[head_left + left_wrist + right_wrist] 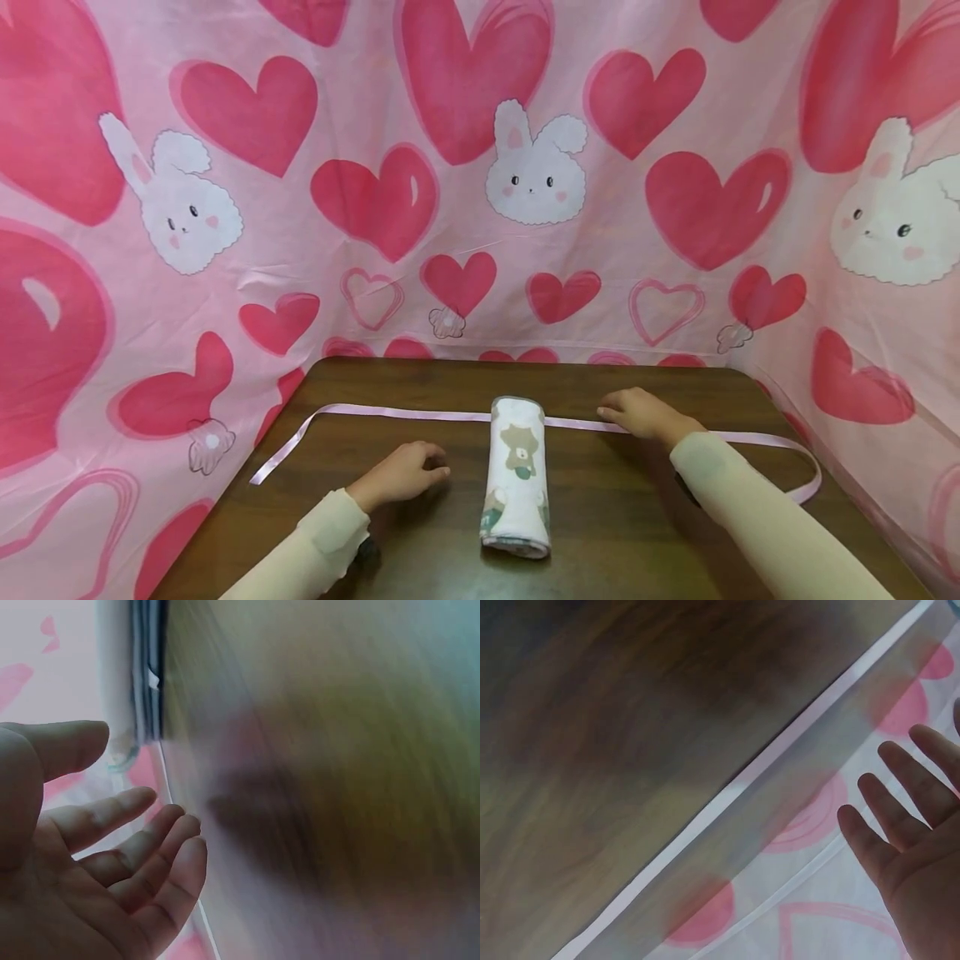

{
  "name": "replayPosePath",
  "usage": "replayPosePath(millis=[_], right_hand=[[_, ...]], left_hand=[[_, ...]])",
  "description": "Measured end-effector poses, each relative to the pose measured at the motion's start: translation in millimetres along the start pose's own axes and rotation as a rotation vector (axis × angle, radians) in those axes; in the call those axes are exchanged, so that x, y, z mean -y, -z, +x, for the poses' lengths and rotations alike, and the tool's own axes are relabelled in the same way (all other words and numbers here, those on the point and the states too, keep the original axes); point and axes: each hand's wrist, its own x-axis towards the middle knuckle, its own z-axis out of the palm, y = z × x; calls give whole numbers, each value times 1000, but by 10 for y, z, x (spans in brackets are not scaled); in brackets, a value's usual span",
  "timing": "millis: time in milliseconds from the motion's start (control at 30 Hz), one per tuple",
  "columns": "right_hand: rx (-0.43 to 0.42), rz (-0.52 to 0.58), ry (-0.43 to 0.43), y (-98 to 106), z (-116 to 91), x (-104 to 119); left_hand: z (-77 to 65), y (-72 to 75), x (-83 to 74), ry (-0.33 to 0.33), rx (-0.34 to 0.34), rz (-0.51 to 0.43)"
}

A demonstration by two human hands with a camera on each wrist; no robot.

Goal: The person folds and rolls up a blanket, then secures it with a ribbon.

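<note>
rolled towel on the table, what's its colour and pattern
The rolled towel is white, with a tan bear print and green patches; it shows best in the head view.

Right hand (pixel 928 862) at the right edge — fingers (pixel 916 780) apart, pale ribbon (pixel 727 796) running diagonally across the brown table (pixel 592 817), heart-print cloth (pixel 840 889) beyond.

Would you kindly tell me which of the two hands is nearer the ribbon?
The right hand: in the head view it overlaps the pink ribbon, whereas the left hand is clear of it.
</note>
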Motion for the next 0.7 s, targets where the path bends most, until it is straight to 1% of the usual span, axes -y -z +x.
replayPosePath(millis=[133, 267, 367, 467, 533, 600, 700], right_hand=[[-35, 21, -10, 13, 82, 53], [-55, 48, 10, 14, 171, 114], [-70, 60, 47, 32, 223, 168], [-82, 72, 53, 61, 265, 230], [-81, 98, 38, 76, 288, 282], [-71, 138, 26, 84, 312, 337], [-55, 197, 20, 92, 342, 421]], left_hand=[[2, -26, -88, 13, 16, -76], [-9, -76, -138, 36, 38, -159], [-19, -114, -167, 53, 41, -227], [-26, -144, -199, 77, 47, -305], [-32, -162, -222, 96, 62, -359], [-37, -182, -247, 129, 87, -413], [-40, -212, -286, 161, 106, -463]])
